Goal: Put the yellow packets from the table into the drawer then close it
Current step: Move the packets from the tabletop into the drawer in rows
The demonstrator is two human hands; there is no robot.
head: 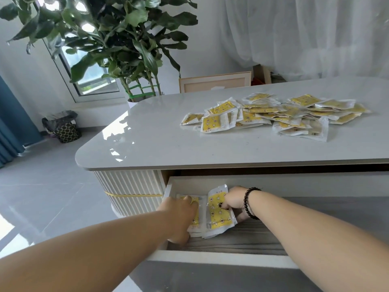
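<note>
The drawer [210, 259] under the table stands pulled out, its grey wood-grain floor showing. Both hands are inside it at the left end. My left hand [181, 216] curls over a stack of yellow packets [197, 227] lying against the left wall. My right hand [234, 204], with a dark bead bracelet on the wrist, grips a second bunch of yellow packets [219, 218] tilted up beside the first. A loose heap of several more yellow packets [273, 114] lies on the white table top [157, 144].
A large potted plant [117, 45] stands behind the table's left corner. A framed panel [214, 82] leans behind the table. A black bag [61, 126] sits on the tiled floor by the window. White curtains hang at the back right.
</note>
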